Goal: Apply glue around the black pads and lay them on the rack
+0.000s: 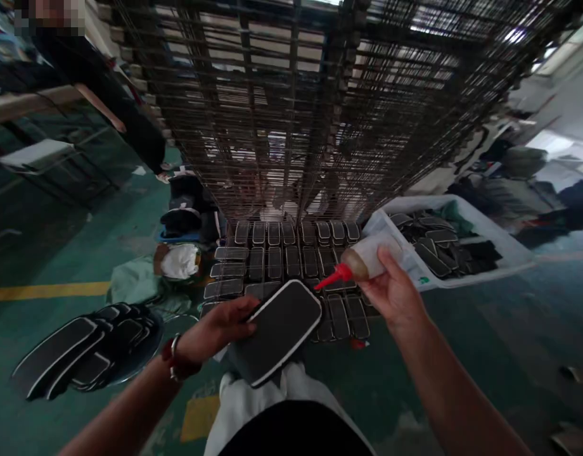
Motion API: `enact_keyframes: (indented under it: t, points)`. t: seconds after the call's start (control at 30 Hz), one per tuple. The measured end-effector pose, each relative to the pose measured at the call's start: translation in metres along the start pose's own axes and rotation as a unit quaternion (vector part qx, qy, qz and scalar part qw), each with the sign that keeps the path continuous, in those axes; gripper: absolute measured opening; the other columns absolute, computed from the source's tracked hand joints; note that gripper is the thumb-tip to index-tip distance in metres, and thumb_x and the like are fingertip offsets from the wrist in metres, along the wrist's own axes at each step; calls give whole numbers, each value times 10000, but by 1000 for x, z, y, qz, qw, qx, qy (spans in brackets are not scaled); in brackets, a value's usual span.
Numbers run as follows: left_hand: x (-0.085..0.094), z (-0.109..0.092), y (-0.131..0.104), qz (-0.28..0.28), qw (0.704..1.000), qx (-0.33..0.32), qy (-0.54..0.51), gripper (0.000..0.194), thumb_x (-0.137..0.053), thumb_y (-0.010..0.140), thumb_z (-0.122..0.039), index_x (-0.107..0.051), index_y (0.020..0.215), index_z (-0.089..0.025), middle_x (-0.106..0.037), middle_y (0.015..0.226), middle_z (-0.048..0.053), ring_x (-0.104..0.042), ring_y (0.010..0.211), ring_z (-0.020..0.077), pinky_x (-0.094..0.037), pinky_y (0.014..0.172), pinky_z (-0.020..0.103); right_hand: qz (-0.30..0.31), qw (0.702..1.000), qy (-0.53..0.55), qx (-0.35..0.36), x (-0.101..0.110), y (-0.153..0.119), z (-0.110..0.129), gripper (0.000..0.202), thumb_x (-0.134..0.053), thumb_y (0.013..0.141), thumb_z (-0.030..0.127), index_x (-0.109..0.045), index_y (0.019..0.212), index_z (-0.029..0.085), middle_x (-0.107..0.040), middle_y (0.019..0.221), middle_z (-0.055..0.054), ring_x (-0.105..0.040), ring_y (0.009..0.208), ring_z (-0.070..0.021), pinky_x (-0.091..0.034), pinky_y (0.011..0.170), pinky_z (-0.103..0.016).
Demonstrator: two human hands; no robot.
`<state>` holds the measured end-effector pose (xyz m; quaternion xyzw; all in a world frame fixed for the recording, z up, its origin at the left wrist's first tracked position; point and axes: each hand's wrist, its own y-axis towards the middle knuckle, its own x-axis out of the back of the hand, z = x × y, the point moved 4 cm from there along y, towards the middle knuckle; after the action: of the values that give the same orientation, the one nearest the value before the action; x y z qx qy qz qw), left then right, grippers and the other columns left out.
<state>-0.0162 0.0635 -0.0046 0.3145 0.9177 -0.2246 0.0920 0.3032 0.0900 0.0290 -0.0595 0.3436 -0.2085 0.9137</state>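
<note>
My left hand [225, 329] grips the left edge of a dark rectangular panel [282, 329] with rounded corners and a white line along its rim. The panel is tilted above my lap. In my right hand [391, 285] is a translucent squeeze bottle [370, 256] with a red pointed nozzle. Its tip points left and down, close to the panel's upper right corner; whether it touches I cannot tell. Amber-coloured liquid shows near the bottle's neck. Beyond my hands, rows of similar dark panels [256, 263] lie on the lowest level of a wire rack.
The tall wire rack [282, 145] rises directly in front. A white bin [491, 272] with dark pieces stands at right. More white-edged panels [68, 354] are piled at lower left, near a green cloth bundle [134, 282]. A person in dark clothes [106, 95] is at upper left.
</note>
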Motion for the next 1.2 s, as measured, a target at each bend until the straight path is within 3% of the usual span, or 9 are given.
enact_keyframes:
  t: [0.1,0.2,0.43,0.6,0.8,1.03,1.2]
  points:
    - [-16,-13,2,29,999,26,13,284,-753,817,-216,-744,1101,-208,-759,1117,82,-700,1012,231,-547,884,331,39,998,-43,9,-5,6,14,445,-916,669,342,-669,1019,222,-739,882,6,-699,773,-186,-626,619,-298]
    - [-19,-22,2,56,997,47,33,275,-738,815,-205,-744,1090,-209,-763,1118,79,-706,1016,236,-548,877,330,62,995,-72,12,-9,8,16,404,-901,688,362,-672,989,220,-709,818,15,-676,732,-179,-605,589,-289]
    - [2,-36,-1,89,992,68,50,218,-746,808,-217,-756,1026,-205,-780,1002,53,-715,870,191,-544,757,267,65,995,-80,18,-22,0,7,371,-921,651,388,-694,879,204,-689,734,6,-622,639,-157,-541,508,-247]
    - [17,-44,-11,84,994,65,41,221,-760,786,-208,-771,1005,-187,-784,986,74,-722,858,210,-558,751,290,75,993,-90,26,-36,-7,-2,362,-913,660,401,-705,882,207,-687,739,7,-604,604,-146,-480,446,-221]
    - [32,-45,-27,76,995,59,30,243,-759,778,-204,-780,1019,-181,-784,1010,95,-731,880,236,-576,774,311,71,993,-90,30,-49,-17,-12,372,-915,656,393,-705,899,205,-700,750,-3,-633,654,-170,-497,466,-230]
    - [48,-44,-43,54,998,36,7,239,-774,762,-166,-782,1000,-186,-789,984,75,-729,850,203,-572,758,272,55,993,-103,23,-56,-34,-19,432,-946,588,425,-714,880,208,-714,763,-10,-652,649,-181,-561,516,-266]
    - [51,-46,-50,48,999,17,-8,211,-786,748,-141,-794,951,-196,-774,867,35,-705,763,146,-552,695,205,56,992,-115,15,-57,-48,-20,420,-934,585,446,-718,881,239,-729,792,-7,-617,574,-167,-460,385,-229]
